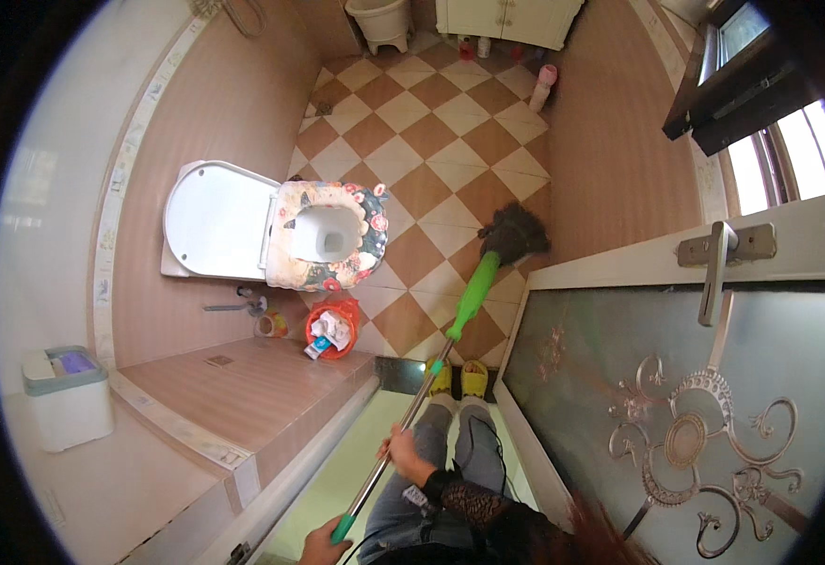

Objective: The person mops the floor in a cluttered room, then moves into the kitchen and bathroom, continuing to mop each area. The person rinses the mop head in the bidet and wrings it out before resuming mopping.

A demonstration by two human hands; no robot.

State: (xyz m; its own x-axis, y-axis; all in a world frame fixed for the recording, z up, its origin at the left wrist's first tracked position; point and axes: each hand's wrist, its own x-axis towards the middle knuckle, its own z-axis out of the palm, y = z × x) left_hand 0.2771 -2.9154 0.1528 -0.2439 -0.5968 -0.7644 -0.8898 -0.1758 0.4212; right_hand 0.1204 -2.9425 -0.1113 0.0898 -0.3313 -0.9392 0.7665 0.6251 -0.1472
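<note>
A mop with a steel pole point(416, 399) and a green plastic sleeve point(477, 293) runs slantwise in front of me. Its dark, shaggy head point(514, 233) rests on the checkered tile floor, close to the right wall and the door. My right hand point(406, 452), below a black lace cuff, is wrapped around the middle of the pole. Down at the lower end, my left hand point(324, 544) grips the green end grip point(342, 528); part of that hand is cut off by the picture's lower rim. My feet, in yellow slippers point(474, 379), stand at the doorway sill.
A toilet point(222, 219) with raised lid and floral seat cover juts from the left wall. Beside it stands an orange-lined wastebasket point(332, 305) filled with paper. The frosted-glass door point(574, 367) stands ajar at right. A pink-topped container point(543, 88), bucket point(380, 21) and white cabinet point(507, 18) are farther back.
</note>
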